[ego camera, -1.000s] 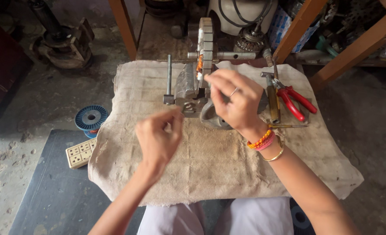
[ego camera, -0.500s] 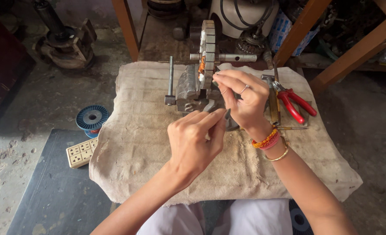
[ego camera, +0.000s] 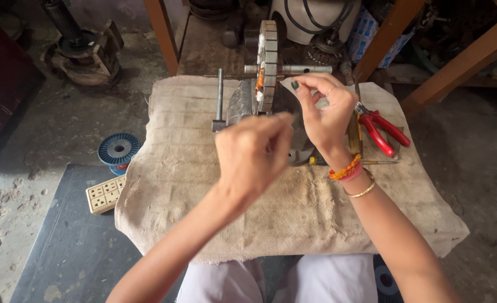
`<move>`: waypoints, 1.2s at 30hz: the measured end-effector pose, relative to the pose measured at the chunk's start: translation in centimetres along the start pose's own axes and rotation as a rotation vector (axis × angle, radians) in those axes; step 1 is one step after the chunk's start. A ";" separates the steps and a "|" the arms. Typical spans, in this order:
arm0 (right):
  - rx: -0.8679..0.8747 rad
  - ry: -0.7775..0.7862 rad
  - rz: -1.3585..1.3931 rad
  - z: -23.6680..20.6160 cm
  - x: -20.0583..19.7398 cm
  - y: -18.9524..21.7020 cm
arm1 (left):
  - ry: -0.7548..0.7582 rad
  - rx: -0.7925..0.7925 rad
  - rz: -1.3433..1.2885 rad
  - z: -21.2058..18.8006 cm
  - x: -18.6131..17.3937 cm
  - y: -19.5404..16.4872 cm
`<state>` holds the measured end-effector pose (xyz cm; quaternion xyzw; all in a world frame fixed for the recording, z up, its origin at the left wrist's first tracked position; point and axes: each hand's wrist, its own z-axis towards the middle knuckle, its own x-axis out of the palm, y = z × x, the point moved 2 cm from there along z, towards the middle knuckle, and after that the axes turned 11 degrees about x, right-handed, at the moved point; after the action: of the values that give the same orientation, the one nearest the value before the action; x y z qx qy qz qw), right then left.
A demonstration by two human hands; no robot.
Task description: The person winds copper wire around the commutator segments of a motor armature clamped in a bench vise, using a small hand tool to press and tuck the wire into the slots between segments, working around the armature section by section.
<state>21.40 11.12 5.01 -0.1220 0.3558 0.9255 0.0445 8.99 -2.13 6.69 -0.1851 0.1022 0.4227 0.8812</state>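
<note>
A round slotted motor stator (ego camera: 268, 62) stands on edge on a steel shaft (ego camera: 307, 69), held in a grey vice (ego camera: 238, 104). Orange copper winding (ego camera: 258, 84) shows on its left face. My right hand (ego camera: 328, 115) is just right of the stator rim, thumb and forefinger pinched together. My left hand (ego camera: 251, 154) is blurred in front of the vice, with its fingers bunched. I can make out no wire in either hand.
Burlap cloth (ego camera: 203, 191) covers the bench. Red-handled pliers (ego camera: 384, 130) and a thin tool lie right of the vice. A blue wire spool (ego camera: 118, 150) and a cream power strip (ego camera: 105, 193) sit at the left. Wooden legs and machine parts stand behind.
My left hand swung in from the lower left to the front of the vice, close beside my right hand. My right hand stayed at the stator rim.
</note>
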 end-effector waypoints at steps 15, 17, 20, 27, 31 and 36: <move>0.185 0.008 0.108 2.2 1.9 -1.5 | -0.175 -0.367 -0.054 2.8 -1.1 9.1; 0.152 0.065 -0.013 2.0 1.8 -1.3 | -0.164 -0.365 -0.025 1.7 -1.5 9.2; 0.102 0.058 -0.053 1.2 1.3 -0.7 | -0.078 -0.515 -0.003 -1.1 -2.2 9.5; -0.415 0.003 -0.241 -1.7 0.8 2.9 | -0.051 -0.237 0.004 -6.1 -2.2 3.2; -0.517 0.036 -0.337 -2.0 0.9 4.6 | -0.012 -0.098 0.068 -4.9 -1.3 -0.5; -0.468 0.021 -0.273 -1.2 0.7 5.1 | 0.008 -0.042 0.049 -2.5 -0.9 -2.1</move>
<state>20.14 6.51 7.24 -0.1854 0.1126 0.9667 0.1358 10.04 -5.03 5.18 -0.2025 0.1012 0.4457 0.8661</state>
